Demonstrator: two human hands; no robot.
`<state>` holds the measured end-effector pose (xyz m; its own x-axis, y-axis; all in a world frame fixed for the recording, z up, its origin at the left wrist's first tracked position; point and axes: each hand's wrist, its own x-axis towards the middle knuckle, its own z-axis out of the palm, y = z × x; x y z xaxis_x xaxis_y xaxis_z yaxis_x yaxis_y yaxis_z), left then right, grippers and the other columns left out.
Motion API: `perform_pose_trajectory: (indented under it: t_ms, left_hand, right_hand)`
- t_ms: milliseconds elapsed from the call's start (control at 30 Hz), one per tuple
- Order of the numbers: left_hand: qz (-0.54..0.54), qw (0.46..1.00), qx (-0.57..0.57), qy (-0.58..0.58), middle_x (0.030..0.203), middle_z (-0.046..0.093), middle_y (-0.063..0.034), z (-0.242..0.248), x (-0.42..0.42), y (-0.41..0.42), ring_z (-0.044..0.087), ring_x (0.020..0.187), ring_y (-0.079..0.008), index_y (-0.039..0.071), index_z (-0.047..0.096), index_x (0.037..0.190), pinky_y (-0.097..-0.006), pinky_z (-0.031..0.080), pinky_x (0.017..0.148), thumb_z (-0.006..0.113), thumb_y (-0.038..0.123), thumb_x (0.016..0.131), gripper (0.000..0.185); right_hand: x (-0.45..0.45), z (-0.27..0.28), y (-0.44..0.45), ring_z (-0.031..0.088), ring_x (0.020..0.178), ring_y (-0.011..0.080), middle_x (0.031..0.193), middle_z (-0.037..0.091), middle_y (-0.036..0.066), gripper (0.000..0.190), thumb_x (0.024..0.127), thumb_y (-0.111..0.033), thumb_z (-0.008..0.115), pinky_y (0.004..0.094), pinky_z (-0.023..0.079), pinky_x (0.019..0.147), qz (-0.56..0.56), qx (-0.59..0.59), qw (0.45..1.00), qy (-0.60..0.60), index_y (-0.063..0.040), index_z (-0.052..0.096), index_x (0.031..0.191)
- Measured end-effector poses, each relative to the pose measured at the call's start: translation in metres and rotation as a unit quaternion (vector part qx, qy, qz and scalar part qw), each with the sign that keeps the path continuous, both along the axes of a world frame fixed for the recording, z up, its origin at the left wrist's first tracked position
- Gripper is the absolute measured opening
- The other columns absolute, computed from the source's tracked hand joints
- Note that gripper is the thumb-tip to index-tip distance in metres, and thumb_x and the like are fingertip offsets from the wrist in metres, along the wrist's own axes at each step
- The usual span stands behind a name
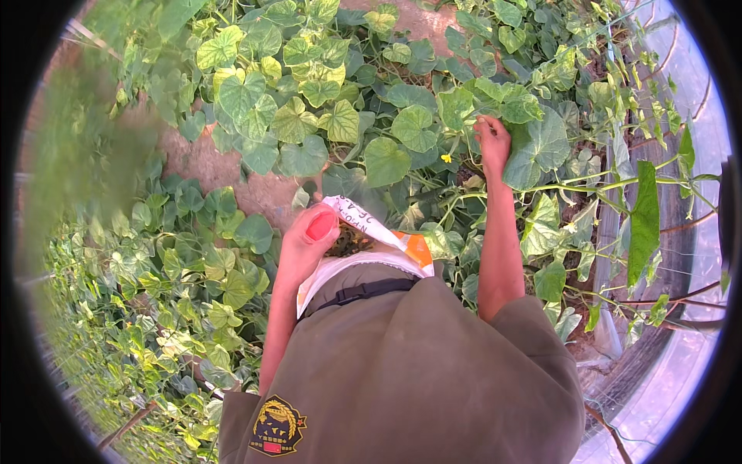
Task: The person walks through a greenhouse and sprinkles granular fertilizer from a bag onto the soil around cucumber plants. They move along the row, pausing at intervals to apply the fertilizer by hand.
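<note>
My right hand (494, 139) reaches among the vine leaves at the upper right, fingers curled at a leafy shoot (464, 104); what its fingertips grip cannot be made out. A large green leaf (539, 148) hangs beside that wrist, and a small yellow flower (446, 158) shows to its left. My left hand (310, 232) is curled at the left side of an open white woven sack (377, 225) at my waist, with something red (320, 225) showing at the hand. Dark, speckled bits (348, 242) lie inside the sack. A black buckled strap (359, 290) crosses my waist.
Dense vines with broad leaves (385, 162) surround me on both sides. Bare soil (261, 194) shows at the left of centre. Translucent plastic sheeting (704, 243) curves along the right edge, with twigs and thin strings before it. Blurred foliage (87, 139) is close at the left.
</note>
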<state>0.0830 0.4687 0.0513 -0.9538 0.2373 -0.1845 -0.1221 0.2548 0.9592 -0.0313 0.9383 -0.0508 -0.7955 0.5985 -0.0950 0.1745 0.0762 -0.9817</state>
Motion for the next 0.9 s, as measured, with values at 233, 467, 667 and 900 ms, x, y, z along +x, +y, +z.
perform_pose_trajectory:
  t_ms: [233, 467, 667, 900]
  left_hand:
    - [0.024, 0.999, 0.022, -0.029, 0.127, 0.070, -0.0090, -0.003, -0.008, -0.007, 0.067, 0.121, -0.0196, 0.003, 0.071, 0.128, -0.0350, 0.050, 0.111, 0.082, 0.005, 0.093, 0.036]
    - [0.059, 0.996, 0.026, -0.056, 0.129, 0.071, -0.0093, -0.012, -0.020, -0.026, 0.067, 0.120, -0.0188, 0.002, 0.071, 0.128, -0.0343, 0.050, 0.111, 0.082, 0.006, 0.093, 0.036]
    - [0.093, 0.994, -0.007, -0.055, 0.133, 0.071, -0.0098, -0.011, -0.032, -0.048, 0.064, 0.125, -0.0184, 0.001, 0.070, 0.131, -0.0349, 0.049, 0.112, 0.085, 0.012, 0.093, 0.043]
    - [0.113, 0.990, -0.026, -0.078, 0.134, 0.070, -0.0094, -0.018, -0.037, -0.081, 0.065, 0.125, -0.0205, 0.000, 0.068, 0.131, -0.0365, 0.049, 0.113, 0.086, 0.013, 0.092, 0.044]
  right_hand:
    - [0.105, 0.012, -0.037, 0.071, 0.096, 0.0354, 0.112, 0.071, 0.015, 0.016, 0.099, -0.015, 0.072, 0.0426, 0.057, 0.088, 0.033, 0.481, 0.875, -0.048, -0.003, 0.077, 0.108]
    - [0.147, 0.083, -0.193, 0.073, 0.090, 0.0337, 0.103, 0.073, 0.016, 0.016, 0.097, -0.002, 0.075, 0.0401, 0.059, 0.079, 0.355, 0.201, 0.913, 0.020, -0.002, 0.077, 0.113]
    - [0.090, 0.076, -0.264, 0.071, 0.105, 0.0367, 0.117, 0.071, 0.017, 0.028, 0.099, -0.017, 0.075, 0.0430, 0.058, 0.092, 0.498, 0.269, 0.823, 0.040, -0.003, 0.072, 0.123]
    - [-0.097, -0.004, -0.212, 0.074, 0.104, 0.0280, 0.115, 0.072, 0.016, 0.021, 0.101, -0.013, 0.070, 0.0372, 0.059, 0.092, 0.127, 0.195, 0.973, 0.008, 0.001, 0.075, 0.115]
